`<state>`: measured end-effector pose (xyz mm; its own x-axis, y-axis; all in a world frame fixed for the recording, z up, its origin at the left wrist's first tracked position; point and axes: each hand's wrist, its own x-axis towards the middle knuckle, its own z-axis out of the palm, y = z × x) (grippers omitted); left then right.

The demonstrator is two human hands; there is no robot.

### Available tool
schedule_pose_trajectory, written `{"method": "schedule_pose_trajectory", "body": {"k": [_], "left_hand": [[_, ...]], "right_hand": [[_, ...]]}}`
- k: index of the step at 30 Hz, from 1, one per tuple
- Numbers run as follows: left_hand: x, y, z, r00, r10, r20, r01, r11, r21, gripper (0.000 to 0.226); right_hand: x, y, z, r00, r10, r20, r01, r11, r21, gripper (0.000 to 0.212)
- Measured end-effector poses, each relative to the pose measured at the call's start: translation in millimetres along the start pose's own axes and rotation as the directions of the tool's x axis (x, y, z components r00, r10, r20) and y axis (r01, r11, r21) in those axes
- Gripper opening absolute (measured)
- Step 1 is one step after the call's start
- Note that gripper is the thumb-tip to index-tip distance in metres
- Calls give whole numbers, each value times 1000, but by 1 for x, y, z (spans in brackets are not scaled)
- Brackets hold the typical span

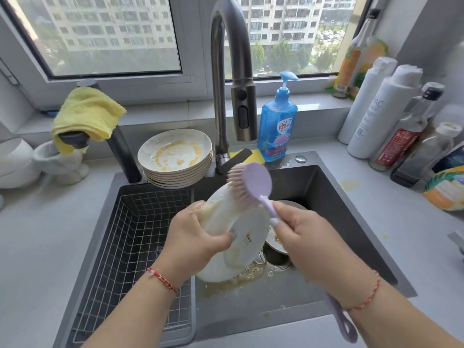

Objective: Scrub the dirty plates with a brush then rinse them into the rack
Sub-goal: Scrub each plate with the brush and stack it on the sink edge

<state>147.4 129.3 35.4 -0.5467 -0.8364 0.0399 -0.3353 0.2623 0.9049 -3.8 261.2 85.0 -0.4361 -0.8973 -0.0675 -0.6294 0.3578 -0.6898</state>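
Observation:
My left hand (194,233) grips a white plate (241,237) by its left rim and holds it tilted over the dark sink (326,197), its underside toward me. My right hand (303,237) is closed on the handle of a lilac brush (251,183), whose bristles touch the plate's upper edge. A stack of several dirty plates (175,156) smeared with yellow sauce stands on the sink's back ledge. The wire rack (140,237) fills the sink's left half and holds nothing I can see. Yellow residue lies on the sink floor under the plate.
The tall grey faucet (231,79) rises behind the sink, no water running. A blue soap pump bottle (277,121) and yellow sponge (256,155) stand beside it. Bottles (384,114) crowd the right counter. A yellow cloth (86,114) hangs at the left. Another dish (276,239) sits near the drain.

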Motion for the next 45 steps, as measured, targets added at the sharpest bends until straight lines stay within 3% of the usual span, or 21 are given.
{"method": "schedule_pose_trajectory", "body": {"k": [4, 6, 9, 13, 15, 19, 25, 31, 38, 45], "left_hand": [[3, -10, -10, 996, -71, -60, 56, 973, -222, 57], [6, -15, -13, 990, -127, -63, 96, 925, -367, 68], [10, -20, -15, 982, -190, 0, 162, 838, -521, 74], [13, -18, -8, 973, -221, 66, 213, 752, -624, 78], [15, -16, -7, 972, -223, 71, 215, 733, -645, 77], [19, -21, -12, 973, -223, 65, 212, 738, -640, 72], [15, -20, -5, 971, -215, 102, 229, 725, -650, 78], [19, -18, -7, 981, -178, 74, 183, 741, -646, 77], [18, -21, -6, 983, -183, -13, 126, 729, -673, 78], [22, -31, -10, 963, -229, -145, 76, 741, -667, 83]], "right_hand": [[16, 43, 1, 966, 257, -7, -257, 966, -13, 31], [11, 50, 3, 959, 284, -6, -284, 958, -41, 31], [0, 44, 8, 983, 141, -118, -154, 983, -105, 43], [-7, 28, 25, 986, -58, -153, 20, 972, -236, 47], [-13, 21, 31, 982, -134, -134, 89, 950, -299, 50], [-30, 14, 28, 998, -27, 48, 38, 967, -253, 54], [-3, 19, 14, 999, 30, -30, -37, 966, -255, 51], [-13, 5, 19, 996, -37, 78, 51, 982, -182, 46], [0, 22, 12, 998, 65, -27, -70, 945, -320, 50], [-24, 11, 22, 969, 95, 228, -55, 983, -175, 43]]}}
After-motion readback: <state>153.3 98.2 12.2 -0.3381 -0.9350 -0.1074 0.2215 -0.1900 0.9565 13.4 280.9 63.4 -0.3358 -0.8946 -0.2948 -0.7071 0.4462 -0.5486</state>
